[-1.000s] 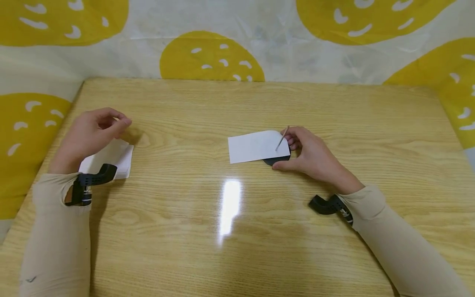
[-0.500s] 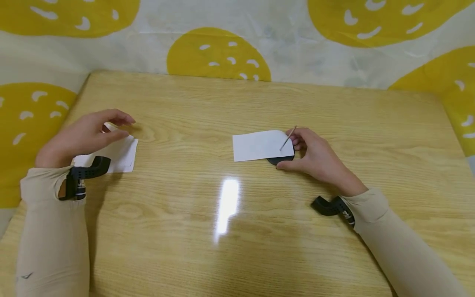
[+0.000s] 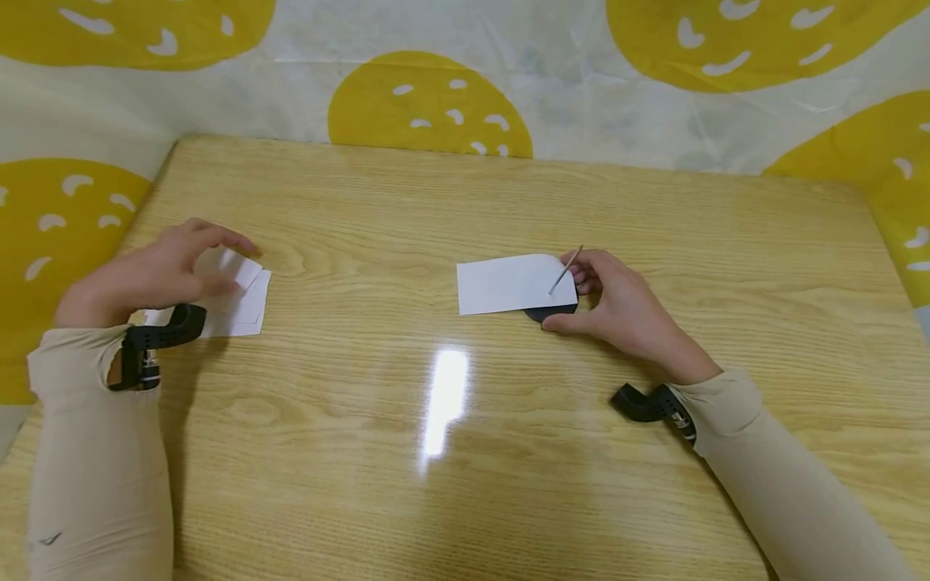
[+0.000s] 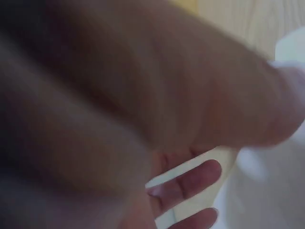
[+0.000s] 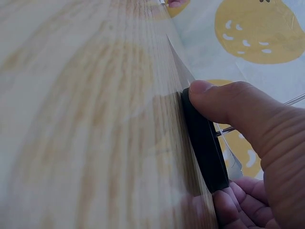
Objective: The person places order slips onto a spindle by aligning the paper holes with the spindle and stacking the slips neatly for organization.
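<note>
A bill spike stands at centre right: a round black base [image 3: 550, 313] with a thin metal spike [image 3: 567, 267] rising from it. One white paper slip [image 3: 501, 286] is pierced on the spike and reaches out to the left. My right hand [image 3: 621, 311] grips the base, its thumb [image 5: 224, 98] on the near edge and fingers on the far side in the right wrist view. Over at the left, several white paper slips [image 3: 249, 308] lie loosely piled. My left hand [image 3: 161, 270] hovers over them, thumb and forefinger apart. In the left wrist view the palm hides most of the paper.
A glossy wood-grain table [image 3: 349, 387] carries everything. White cloth with yellow patches [image 3: 429, 105] stands along its back and left edges. Each wrist wears a black camera mount [image 3: 167, 331].
My left hand has drawn back left and downward over the paper pile, with thumb and forefinger spreading apart. The right hand keeps its hold on the bill spike.
</note>
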`<state>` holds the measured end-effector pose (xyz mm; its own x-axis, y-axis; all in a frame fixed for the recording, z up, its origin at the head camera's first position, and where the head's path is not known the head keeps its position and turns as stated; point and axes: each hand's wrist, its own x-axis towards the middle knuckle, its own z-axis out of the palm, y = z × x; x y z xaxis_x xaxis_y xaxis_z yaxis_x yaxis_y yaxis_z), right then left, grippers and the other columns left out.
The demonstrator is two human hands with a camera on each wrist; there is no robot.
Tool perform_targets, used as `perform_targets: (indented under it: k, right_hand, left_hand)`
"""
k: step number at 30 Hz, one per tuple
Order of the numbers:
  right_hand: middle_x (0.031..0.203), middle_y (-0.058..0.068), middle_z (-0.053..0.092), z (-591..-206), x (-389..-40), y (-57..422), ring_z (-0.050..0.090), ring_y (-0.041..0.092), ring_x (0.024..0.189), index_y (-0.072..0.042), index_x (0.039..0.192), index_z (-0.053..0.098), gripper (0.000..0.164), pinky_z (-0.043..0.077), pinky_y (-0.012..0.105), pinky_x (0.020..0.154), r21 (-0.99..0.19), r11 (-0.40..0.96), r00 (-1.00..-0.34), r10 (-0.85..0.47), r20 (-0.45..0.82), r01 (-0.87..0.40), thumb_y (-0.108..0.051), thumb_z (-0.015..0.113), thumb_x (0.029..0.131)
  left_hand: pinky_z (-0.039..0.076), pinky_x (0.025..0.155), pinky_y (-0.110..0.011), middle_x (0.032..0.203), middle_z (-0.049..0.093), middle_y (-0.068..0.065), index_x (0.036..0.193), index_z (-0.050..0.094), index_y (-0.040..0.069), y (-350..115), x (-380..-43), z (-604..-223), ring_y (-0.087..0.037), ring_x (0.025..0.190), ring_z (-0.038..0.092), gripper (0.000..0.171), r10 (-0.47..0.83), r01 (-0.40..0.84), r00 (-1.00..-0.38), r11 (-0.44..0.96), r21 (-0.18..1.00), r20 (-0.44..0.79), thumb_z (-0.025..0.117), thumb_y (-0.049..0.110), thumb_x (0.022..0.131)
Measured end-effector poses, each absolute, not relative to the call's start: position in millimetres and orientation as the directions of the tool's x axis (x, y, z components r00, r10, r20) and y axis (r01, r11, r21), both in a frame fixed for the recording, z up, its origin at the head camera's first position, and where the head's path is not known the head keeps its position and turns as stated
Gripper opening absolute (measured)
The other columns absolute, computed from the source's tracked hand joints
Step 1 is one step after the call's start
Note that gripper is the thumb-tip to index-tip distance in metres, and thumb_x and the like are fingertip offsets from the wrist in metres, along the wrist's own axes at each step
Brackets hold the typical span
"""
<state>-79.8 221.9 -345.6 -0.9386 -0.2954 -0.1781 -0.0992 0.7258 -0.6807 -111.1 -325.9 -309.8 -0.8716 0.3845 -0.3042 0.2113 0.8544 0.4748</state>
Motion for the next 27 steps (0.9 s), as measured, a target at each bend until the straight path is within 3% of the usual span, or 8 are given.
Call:
perform_targets:
  k: [5, 10, 15, 21, 27]
  right_hand:
    - [0.12, 0.008, 0.057, -345, -80, 222, 0.055, 0.021, 0.105, -0.01, 0.134, 0.054, 0.079, 0.043, 0.022, 0.087, -0.681, 0.726, -0.939, -0.296, -0.177, -0.101, -0.044, 0.093, 0.075]
    - [0.119, 0.008, 0.057, -344, -79, 223, 0.055, 0.021, 0.105, -0.01, 0.133, 0.054, 0.078, 0.042, 0.021, 0.087, -0.68, 0.727, -0.938, -0.296, -0.179, -0.099, -0.044, 0.093, 0.075]
    - [0.119, 0.007, 0.057, -344, -79, 223, 0.055, 0.021, 0.106, -0.011, 0.133, 0.054, 0.079, 0.042, 0.021, 0.087, -0.677, 0.729, -0.939, -0.293, -0.182, -0.097, -0.046, 0.093, 0.074]
    - [0.119, 0.007, 0.056, -343, -79, 223, 0.055, 0.021, 0.105, -0.011, 0.133, 0.054, 0.078, 0.042, 0.021, 0.087, -0.678, 0.728, -0.937, -0.297, -0.183, -0.099, -0.045, 0.093, 0.074]
    - [0.119, 0.007, 0.056, -342, -80, 223, 0.055, 0.02, 0.105, -0.011, 0.134, 0.054, 0.079, 0.042, 0.021, 0.086, -0.678, 0.729, -0.938, -0.295, -0.183, -0.097, -0.045, 0.093, 0.074]
  left_hand:
    - [0.035, 0.102, -0.061, 0.137, 0.055, -0.029, 0.133, 0.062, 0.0, -328, -111, -312, -0.047, 0.132, 0.04, 0.042, 0.377, 0.222, -0.886, 0.855, 0.468, -0.268, 0.071, 0.0, 0.092]
    - [0.036, 0.103, -0.065, 0.135, 0.055, -0.035, 0.133, 0.061, -0.002, -332, -114, -313, -0.051, 0.131, 0.041, 0.043, 0.328, 0.205, -0.899, 0.901, 0.382, -0.291, 0.073, 0.001, 0.092]
    - [0.034, 0.105, -0.071, 0.137, 0.052, -0.039, 0.137, 0.056, 0.0, -337, -115, -314, -0.056, 0.132, 0.037, 0.048, 0.271, 0.165, -0.896, 0.939, 0.303, -0.352, 0.073, 0.007, 0.093]
    - [0.027, 0.107, -0.072, 0.14, 0.05, -0.036, 0.134, 0.056, 0.002, -339, -115, -314, -0.056, 0.136, 0.031, 0.043, 0.254, 0.14, -0.891, 0.943, 0.303, -0.377, 0.071, 0.01, 0.095]
    - [0.023, 0.108, -0.073, 0.144, 0.044, -0.039, 0.139, 0.051, 0.004, -339, -115, -313, -0.057, 0.137, 0.028, 0.048, 0.238, 0.135, -0.889, 0.952, 0.273, -0.391, 0.07, 0.012, 0.096]
